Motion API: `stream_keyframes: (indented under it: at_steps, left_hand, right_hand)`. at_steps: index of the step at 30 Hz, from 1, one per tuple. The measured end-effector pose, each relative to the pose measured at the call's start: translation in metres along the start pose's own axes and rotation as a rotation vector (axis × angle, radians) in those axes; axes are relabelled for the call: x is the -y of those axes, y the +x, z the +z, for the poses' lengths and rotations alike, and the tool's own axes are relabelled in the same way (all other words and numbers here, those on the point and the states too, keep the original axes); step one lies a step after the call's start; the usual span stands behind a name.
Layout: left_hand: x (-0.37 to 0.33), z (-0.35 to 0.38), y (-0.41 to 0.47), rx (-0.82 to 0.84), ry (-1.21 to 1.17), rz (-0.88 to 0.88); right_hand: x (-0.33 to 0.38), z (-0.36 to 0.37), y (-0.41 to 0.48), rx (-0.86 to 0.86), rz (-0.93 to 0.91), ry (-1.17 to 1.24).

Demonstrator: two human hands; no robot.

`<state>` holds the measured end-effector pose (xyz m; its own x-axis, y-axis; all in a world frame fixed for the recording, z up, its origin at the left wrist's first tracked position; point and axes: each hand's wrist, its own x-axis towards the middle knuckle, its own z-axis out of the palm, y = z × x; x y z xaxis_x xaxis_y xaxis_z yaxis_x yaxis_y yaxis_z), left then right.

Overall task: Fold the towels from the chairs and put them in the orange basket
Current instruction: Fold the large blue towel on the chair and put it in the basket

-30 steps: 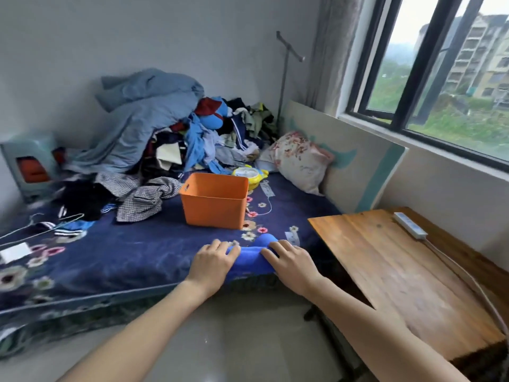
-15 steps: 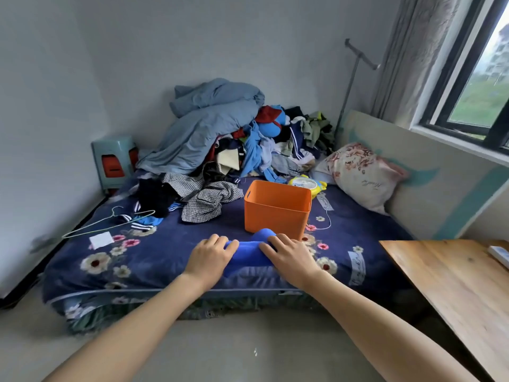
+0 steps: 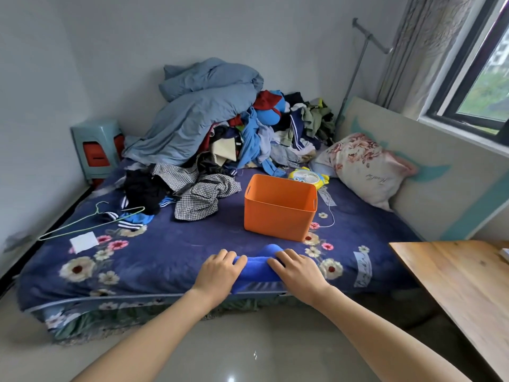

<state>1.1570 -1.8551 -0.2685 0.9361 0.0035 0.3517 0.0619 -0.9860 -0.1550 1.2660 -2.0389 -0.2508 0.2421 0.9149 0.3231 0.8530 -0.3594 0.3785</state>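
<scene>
left hand (image 3: 219, 274) and right hand (image 3: 298, 271) curl fingers (image 3: 234, 260) round blue towel (image 3: 259, 267) at bed (image 3: 165, 260) edge, orange basket (image 3: 278, 216) near.

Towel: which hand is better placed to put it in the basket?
Probably right: both are on the towel, but the right hand sits in front of the basket; the left hand is off to its left.

Grey walls (image 3: 248, 28), daylit window (image 3: 479, 86)
</scene>
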Motion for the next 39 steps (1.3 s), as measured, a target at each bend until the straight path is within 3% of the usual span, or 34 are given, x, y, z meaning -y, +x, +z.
stream_keyframes:
  at_steps: [5, 10, 14, 25, 34, 39]
  left_hand:
    - [-0.003, 0.019, 0.047, 0.082, 0.003, 0.008]
    - [0.005, 0.041, 0.114, 0.041, 0.009, 0.010]
    - [0.007, 0.062, 0.136, 0.106, -0.007, -0.030]
    - [0.105, 0.135, 0.168, 0.243, -0.062, -0.169]
    - [0.203, 0.200, 0.235, 0.216, -0.175, -0.066]
    - [0.232, 0.212, 0.269, 0.130, -0.233, 0.039]
  right_hand:
    - [-0.037, 0.019, 0.012, 0.115, 0.014, 0.021]
    - [-0.098, 0.052, 0.044, 0.076, 0.026, 0.044]
    - [-0.117, 0.081, 0.058, 0.093, 0.007, 0.077]
    - [-0.111, 0.179, 0.167, 0.366, -0.041, 0.232]
    - [-0.131, 0.235, 0.271, 0.363, 0.032, 0.313]
    - [-0.140, 0.258, 0.283, 0.193, 0.115, 0.371]
